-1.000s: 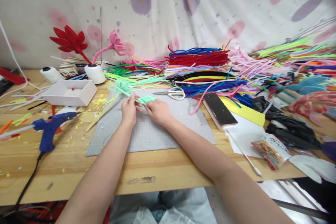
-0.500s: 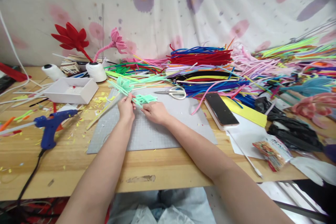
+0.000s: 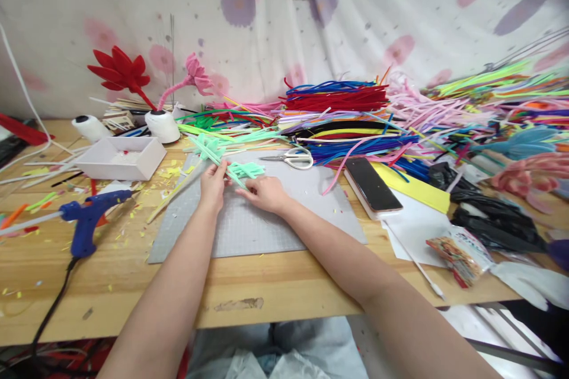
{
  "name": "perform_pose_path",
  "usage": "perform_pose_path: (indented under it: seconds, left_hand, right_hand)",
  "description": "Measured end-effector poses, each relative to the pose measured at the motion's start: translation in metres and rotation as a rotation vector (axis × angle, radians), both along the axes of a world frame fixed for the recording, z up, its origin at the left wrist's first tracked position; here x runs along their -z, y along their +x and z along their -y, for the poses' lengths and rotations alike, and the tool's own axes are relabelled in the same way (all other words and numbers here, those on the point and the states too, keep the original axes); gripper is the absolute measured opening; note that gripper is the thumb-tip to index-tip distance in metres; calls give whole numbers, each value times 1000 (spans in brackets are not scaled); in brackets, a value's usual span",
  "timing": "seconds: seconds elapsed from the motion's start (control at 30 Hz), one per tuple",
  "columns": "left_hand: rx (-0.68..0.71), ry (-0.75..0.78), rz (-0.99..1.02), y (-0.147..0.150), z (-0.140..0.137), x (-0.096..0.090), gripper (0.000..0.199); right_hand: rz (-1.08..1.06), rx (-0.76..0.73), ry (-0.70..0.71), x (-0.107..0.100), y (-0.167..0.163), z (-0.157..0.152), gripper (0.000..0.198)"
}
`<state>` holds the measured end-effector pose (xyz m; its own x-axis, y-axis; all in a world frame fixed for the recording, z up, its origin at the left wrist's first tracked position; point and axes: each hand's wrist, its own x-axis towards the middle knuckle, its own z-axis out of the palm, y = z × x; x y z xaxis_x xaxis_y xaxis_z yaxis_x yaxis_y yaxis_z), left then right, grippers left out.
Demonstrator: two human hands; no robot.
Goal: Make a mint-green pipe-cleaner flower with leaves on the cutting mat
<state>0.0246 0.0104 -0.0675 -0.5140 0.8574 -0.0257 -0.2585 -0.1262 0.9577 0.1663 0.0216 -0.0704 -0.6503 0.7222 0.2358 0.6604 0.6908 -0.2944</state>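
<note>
Over the grey cutting mat (image 3: 293, 231), my left hand (image 3: 213, 185) is closed around mint-green pipe cleaners (image 3: 208, 148), whose looped, crossing ends stick out above the fingers. To its right, my right hand (image 3: 264, 192) is closed, thumb and index finger pinched at the lower end of a mint-green strip that runs between the hands. A bundle of short mint-green pieces (image 3: 249, 170) lies on the mat just beyond the right fingers. White-handled scissors (image 3: 299, 159) rest at the mat's far edge. Exactly how the strips join is too small to tell.
A blue glue gun (image 3: 86, 219) and a white box (image 3: 120, 157) stand left. Behind the mat lie heaps of coloured pipe cleaners (image 3: 338, 98). A phone (image 3: 372, 183), yellow sheet (image 3: 413, 186), snack packet (image 3: 460, 254) and black plastic bag (image 3: 493, 216) are at right.
The right hand has drawn slightly down, and its fingers have shifted on the strip. The left hand keeps its hold, while the looped green ends have turned. The whole view has moved slightly.
</note>
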Motion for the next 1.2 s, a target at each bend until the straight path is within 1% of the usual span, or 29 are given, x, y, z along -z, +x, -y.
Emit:
perform_pose_path:
  seconds: [0.1, 0.2, 0.23, 0.3, 0.43, 0.57, 0.67, 0.73, 0.77, 0.87, 0.93, 1.03, 1.2]
  left_hand:
    - [-22, 21, -40, -2, 0, 2, 35]
    - [-33, 32, -58, -3, -1, 4, 34]
    - [-26, 31, -55, -3, -2, 5, 34]
    - [-5, 29, -35, -2, -2, 6, 34]
    - [29, 24, 4, 1, -4, 8, 34]
    - [32, 15, 6, 1, -3, 7, 34]
    - [48, -7, -15, 3, -2, 5, 35]
    - [98, -28, -29, 6, 0, 3, 36]
    - [132, -39, -31, 7, 1, 2, 37]
    - [225, -78, -29, 11, 3, 1, 36]
    - [270, -91, -33, 13, 5, 2, 34]
    - [310, -85, -66, 17, 5, 3, 32]
    - [284, -89, -160, 21, 4, 7, 28]
  right_hand:
    - [-140, 49, -33, -1, 2, -7, 40]
    - [-261, 167, -48, -1, 4, -18, 26]
    - [-272, 189, -54, 0, 4, -21, 21]
    - [-264, 195, -68, 2, 4, -26, 17]
    - [-239, 172, -85, 7, 2, -26, 17]
    - [-206, 176, -64, 9, 1, -24, 20]
    - [-267, 185, -89, 11, 2, -27, 21]
    - [-416, 179, -200, 11, 2, -30, 19]
    - [-521, 167, -295, 11, 2, -31, 17]
    - [-844, 87, -634, 7, 1, -34, 15]
    - [-977, 46, -787, 5, 1, -34, 19]
    - [-1029, 20, -889, 6, 3, -34, 24]
    - [-992, -36, -962, 10, 5, -35, 28]
